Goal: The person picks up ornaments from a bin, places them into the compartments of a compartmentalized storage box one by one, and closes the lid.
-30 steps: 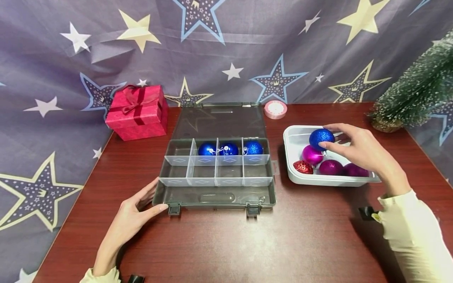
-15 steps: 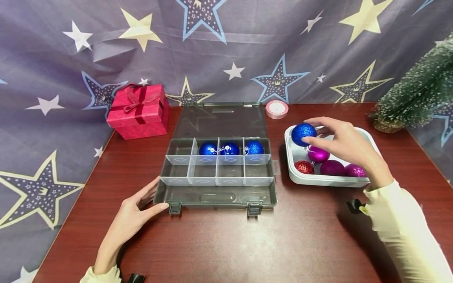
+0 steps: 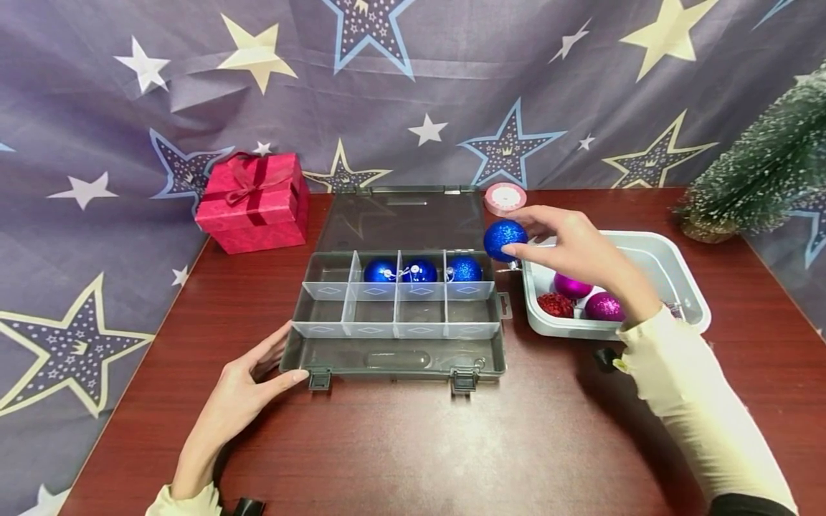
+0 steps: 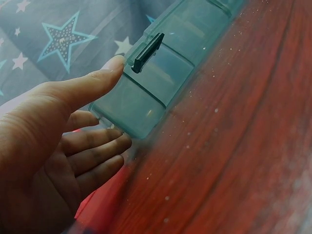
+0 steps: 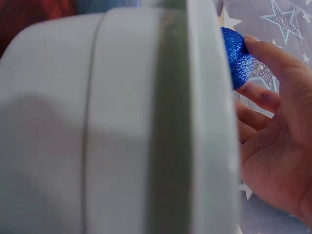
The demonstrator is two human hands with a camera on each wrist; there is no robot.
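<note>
My right hand (image 3: 568, 244) pinches a blue glitter Christmas bauble (image 3: 505, 240) between thumb and fingers. The bauble hangs between the white tub and the back right corner of a grey see-through divided box (image 3: 393, 358), its metal cap pointing down. Two shiny blue baubles (image 3: 419, 271) and a blue glitter bauble (image 3: 464, 270) sit in separate back-row compartments; the back left one holds nothing. My left hand (image 3: 239, 394) touches the box's front left corner, thumb at the front edge beside a latch (image 4: 147, 52), with relaxed fingers along the side.
The white tub (image 3: 693, 301) at right holds magenta baubles (image 3: 604, 307) and a red ornament (image 3: 555, 305), partly hidden by my right arm. Behind stand a red gift box (image 3: 254, 204), a pink ribbon roll (image 3: 505, 198) and a frosted tree (image 3: 761, 158). The box's lid (image 3: 403, 222) lies back.
My right hand has carried the blue glitter bauble leftward, from over the white tub to beside the divided box. My left hand has stayed at the box corner.
</note>
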